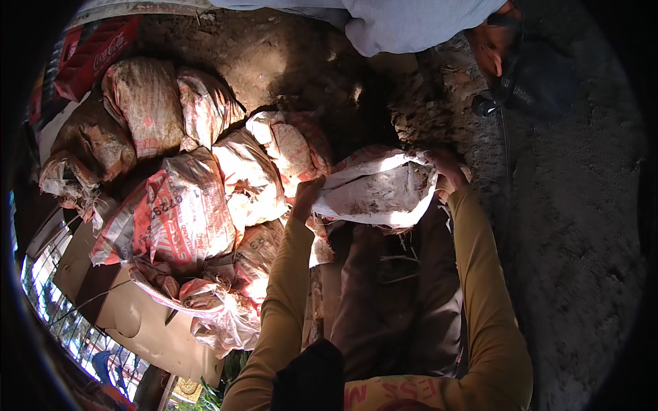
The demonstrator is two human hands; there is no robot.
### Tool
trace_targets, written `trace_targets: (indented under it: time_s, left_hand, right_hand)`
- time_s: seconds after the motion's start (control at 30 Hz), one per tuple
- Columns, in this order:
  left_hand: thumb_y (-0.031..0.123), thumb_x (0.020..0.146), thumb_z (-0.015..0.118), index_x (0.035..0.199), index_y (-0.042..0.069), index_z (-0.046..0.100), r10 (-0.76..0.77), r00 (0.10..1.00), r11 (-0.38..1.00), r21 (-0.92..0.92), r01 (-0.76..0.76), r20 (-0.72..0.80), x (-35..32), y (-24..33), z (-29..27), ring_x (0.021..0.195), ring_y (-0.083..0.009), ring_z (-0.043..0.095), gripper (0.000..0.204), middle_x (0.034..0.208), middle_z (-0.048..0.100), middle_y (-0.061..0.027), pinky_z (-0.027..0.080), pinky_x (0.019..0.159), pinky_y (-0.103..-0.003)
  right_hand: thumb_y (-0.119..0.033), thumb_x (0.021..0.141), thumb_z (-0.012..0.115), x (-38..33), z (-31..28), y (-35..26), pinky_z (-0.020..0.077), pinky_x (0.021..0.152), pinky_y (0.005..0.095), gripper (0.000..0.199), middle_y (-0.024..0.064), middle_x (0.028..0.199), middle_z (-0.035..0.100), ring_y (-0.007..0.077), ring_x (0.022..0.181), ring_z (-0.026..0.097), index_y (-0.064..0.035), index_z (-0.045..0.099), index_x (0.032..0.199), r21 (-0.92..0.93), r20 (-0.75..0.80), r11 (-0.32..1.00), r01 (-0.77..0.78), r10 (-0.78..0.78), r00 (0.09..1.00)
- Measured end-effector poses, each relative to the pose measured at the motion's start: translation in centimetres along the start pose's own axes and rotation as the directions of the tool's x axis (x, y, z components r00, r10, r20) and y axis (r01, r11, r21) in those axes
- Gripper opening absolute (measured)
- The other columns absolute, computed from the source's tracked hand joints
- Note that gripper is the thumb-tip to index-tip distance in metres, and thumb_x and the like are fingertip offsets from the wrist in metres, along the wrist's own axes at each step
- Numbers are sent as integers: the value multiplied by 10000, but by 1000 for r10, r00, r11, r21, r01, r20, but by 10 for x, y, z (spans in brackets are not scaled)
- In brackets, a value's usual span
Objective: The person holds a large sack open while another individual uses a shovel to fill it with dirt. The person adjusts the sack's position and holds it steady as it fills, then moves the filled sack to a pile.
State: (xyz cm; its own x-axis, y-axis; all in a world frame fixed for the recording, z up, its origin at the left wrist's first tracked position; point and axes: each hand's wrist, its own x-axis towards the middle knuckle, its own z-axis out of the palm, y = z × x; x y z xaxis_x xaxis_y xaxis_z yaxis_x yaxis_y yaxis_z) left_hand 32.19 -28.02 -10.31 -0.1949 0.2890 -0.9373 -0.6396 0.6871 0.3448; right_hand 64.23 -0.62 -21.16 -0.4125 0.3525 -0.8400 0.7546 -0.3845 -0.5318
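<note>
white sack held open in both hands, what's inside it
The white woven sack is gripped by the left hand and right hand. Dark soil smears its inner wall; deeper contents are hidden by folds.

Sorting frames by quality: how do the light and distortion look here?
Head view: harsh sunlight blows out the white sack held between left hand and right hand; deep shadow covers the lap below; fisheye bends the edges, with black corners.

— Where are the hands?
— Both arms reach forward in yellow sleeves. The left hand [306, 195] grips the left edge of the white sack [373, 188], fingers curled.
— And the right hand [445, 171]?
— Clenched on the sack's right edge.
</note>
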Motion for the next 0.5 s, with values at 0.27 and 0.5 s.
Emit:
trace_targets:
  time_s: [0.27, 0.5]
  left_hand:
    - [376, 910, 584, 871, -5, 671, 128, 978, 989, 98, -113, -168, -9, 0, 37, 539, -46, 430, 393, 650, 537, 47, 347, 488, -221]
    - [318, 880, 631, 1226, -63, 496, 464, 882, 884, -24, -468, -83, -12, 11, 42, 826, -152, 602, 532, 976, 636, -111, 486, 721, -273]
  right_hand:
    - [-564, 818, 603, -113, 92, 41, 253, 988, 610, 763, 75, 1432, 329, 312, 1313, 307, -202, 301, 1417, 770, 115, 570, -287, 318, 941]
    - [-315, 950, 505, -109, 122, 19, 412, 977, 351, 427, 71, 1223, 552, 189, 1164, 503, -57, 461, 1288, 931, -115, 361, 58, 136, 984]
